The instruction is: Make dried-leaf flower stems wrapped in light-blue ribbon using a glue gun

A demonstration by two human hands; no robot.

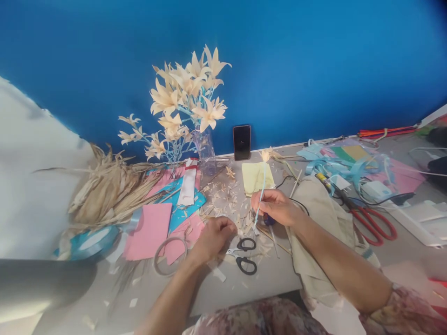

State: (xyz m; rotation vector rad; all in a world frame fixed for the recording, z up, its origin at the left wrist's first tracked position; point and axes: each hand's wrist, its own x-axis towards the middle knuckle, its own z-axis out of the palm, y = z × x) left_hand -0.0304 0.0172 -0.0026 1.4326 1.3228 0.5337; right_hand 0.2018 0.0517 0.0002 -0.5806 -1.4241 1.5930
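Pinched in my right hand (277, 207) is the light blue stem of a small craft flower (264, 179). Its cream bloom (266, 155) points up, and the stem slants down past my fingers. My left hand (217, 234) is low over the table with its fingers curled closed; whatever they might hold is hidden. Just right of it lie small scissors (246, 256) with black handles, blades pointing towards the hand. Under my right hand is a screwdriver (269, 220) with a dark blue handle. Pale shavings (225, 193) are scattered between and beyond the hands.
Cream flowers stand in a clear vase (206, 151) beside a phone (242, 142) at the blue wall. Dried husks (104, 186), pink paper (151, 230) and a tape roll (170, 256) lie left. Right are a beige cloth (314, 232), red-handled scissors (375, 225) and blue ribbon (321, 166).
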